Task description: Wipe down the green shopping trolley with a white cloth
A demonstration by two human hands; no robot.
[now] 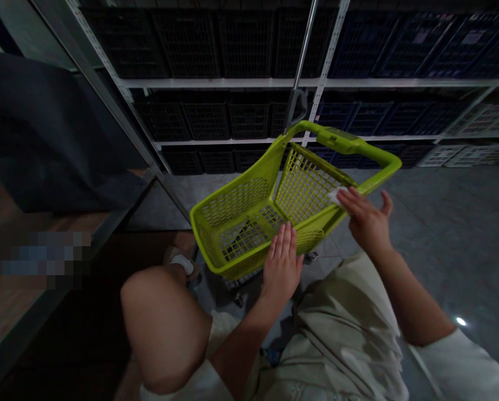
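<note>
two hands are working at the lime-green plastic shopping basket (233, 203), which is standing on its wheeled frame on the grey floor (454, 234) in front of us. our left hand (282, 267) is lying open, fingers spread flat on the near rim, bracing the basket. our right hand (368, 223) is curving narrowly over a white cloth (338, 196), pressing it on the far rim. an even press with that bracing seems to suit this best.
</note>
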